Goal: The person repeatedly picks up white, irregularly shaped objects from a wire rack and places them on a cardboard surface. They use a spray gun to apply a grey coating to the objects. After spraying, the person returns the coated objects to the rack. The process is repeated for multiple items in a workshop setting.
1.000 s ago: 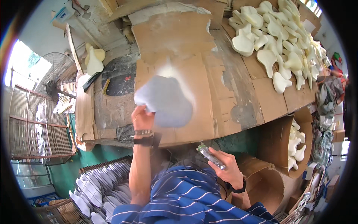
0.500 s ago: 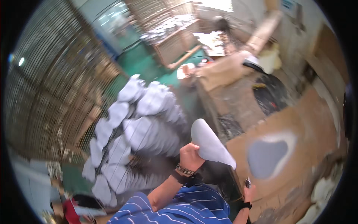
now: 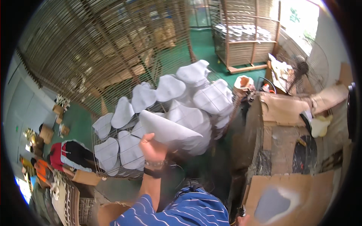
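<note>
The left hand (image 3: 152, 146) has its grip clamped on the near edge of a flat, pale grey-white moulded piece with a rounded, tapering outline (image 3: 169, 132), held out tilted over a wire rack tray (image 3: 98, 165) that already carries many overlapping pieces of the same kind (image 3: 169, 87). The likeliest trouble, as I judge it, is that the held piece slides off the heap: the pieces there lie slanted and stacked on one another, higher toward the far side, so a new one laid on top could skate down toward the gap between the tray and the cardboard-covered counter (image 3: 281, 109) at the right, or push a neighbour over the tray's edge onto the green floor (image 3: 211, 45). A pinch at one edge alone also leaves the wide end unsupported, so it may sag, bend or twist out of the fingers. The piece itself looks thin, smooth and matte, evenly light in colour, broader at the end away from the hand and narrowing toward the grip, with no visible marks; whether its surface is wet or dry cannot be told. The right hand is almost entirely out of view at the lower edge, so I cannot tell how its grip stands.
</note>
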`<state>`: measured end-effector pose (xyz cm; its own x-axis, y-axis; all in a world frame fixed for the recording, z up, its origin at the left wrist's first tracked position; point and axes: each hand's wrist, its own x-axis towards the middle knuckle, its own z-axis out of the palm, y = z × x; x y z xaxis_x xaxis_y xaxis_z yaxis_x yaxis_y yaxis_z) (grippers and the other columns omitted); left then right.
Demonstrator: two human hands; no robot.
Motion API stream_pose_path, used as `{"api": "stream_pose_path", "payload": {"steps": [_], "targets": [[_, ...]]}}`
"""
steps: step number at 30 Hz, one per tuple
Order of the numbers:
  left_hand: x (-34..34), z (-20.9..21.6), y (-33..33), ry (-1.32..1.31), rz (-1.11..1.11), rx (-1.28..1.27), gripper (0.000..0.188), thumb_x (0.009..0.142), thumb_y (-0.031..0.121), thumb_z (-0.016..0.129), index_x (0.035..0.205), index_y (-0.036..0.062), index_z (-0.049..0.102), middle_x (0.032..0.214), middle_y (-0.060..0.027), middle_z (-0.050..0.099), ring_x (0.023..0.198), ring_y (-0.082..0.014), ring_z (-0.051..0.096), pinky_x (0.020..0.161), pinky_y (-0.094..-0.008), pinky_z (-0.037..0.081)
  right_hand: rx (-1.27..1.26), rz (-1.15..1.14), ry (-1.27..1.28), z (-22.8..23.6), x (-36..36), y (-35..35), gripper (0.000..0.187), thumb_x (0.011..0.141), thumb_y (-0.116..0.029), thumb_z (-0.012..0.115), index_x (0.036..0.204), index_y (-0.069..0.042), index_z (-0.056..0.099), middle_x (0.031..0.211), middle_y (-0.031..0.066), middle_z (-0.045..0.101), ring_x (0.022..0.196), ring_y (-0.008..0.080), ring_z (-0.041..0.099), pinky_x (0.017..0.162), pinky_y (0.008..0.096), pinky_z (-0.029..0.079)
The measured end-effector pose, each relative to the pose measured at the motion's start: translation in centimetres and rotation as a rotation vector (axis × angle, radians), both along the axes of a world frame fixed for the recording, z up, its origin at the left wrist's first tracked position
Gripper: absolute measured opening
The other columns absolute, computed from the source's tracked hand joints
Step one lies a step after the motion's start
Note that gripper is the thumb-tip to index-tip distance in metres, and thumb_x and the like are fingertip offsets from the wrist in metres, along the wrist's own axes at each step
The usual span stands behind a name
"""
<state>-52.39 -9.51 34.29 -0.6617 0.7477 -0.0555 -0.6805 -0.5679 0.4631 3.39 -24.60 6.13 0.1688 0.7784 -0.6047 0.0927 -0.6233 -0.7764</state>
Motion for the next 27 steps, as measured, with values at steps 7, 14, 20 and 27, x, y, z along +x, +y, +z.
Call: {"api": "stream_pose_path", "payload": {"steps": [7, 14, 20, 27], "targets": [[-15.1, 2.1, -3.5, 0.074, 0.435, 0.065, 0.049, 0.077, 0.008, 0.056, 0.126, 0.0063, 0.056, 0.128, -0.0137, 0.062, 0.122, -0.0362, 0.056, 0.105, -0.0632, 0.041, 0.216, 0.415, -0.238, 0.5, -7.1, 5.5, 0.03, 0.084, -0.021, 0.068, 0.107, -0.002, 0.06, 0.08, 0.0139, 0.061, 0.072, 0.0227, 0.057, 0.066, 0.0366, 0.048], [-36.6, 2.4, -8.7, 0.107, 0.74, 0.03, 0.049, 0.08, 0.006, 0.051, 0.128, -0.0006, 0.048, 0.131, -0.0212, 0.052, 0.125, -0.0442, 0.047, 0.107, -0.0759, 0.032, 0.175, 0.688, -0.438, -0.1, -14.0, 12.2, 0.029, 0.08, -0.02, 0.069, 0.103, -0.001, 0.068, 0.077, 0.0143, 0.066, 0.072, 0.0198, 0.06, 0.066, 0.0371, 0.049], [-51.4, 2.2, -11.2, 0.15, 1.003, 0.029, 0.043, 0.084, 0.006, 0.05, 0.126, -0.001, 0.046, 0.135, -0.0228, 0.045, 0.13, -0.0437, 0.04, 0.108, -0.0762, 0.032, 0.114, 0.718, -0.555, -5.3, -14.4, 15.0, 0.03, 0.078, -0.02, 0.072, 0.101, 0.0, 0.071, 0.072, 0.012, 0.067, 0.068, 0.0166, 0.059, 0.061, 0.0375, 0.048], [-59.1, -18.5, -22.9, -0.158, 1.145, -0.939, 0.042, 0.086, 0.013, 0.064, 0.123, 0.0023, 0.049, 0.12, -0.0195, 0.057, 0.121, -0.0389, 0.055, 0.1, -0.0684, 0.047, 0.045, 0.793, -0.46, -7.4, -16.0, 16.2, 0.033, 0.079, -0.023, 0.073, 0.106, -0.004, 0.071, 0.08, 0.0138, 0.071, 0.075, 0.014, 0.056, 0.067, 0.0381, 0.048]]}}
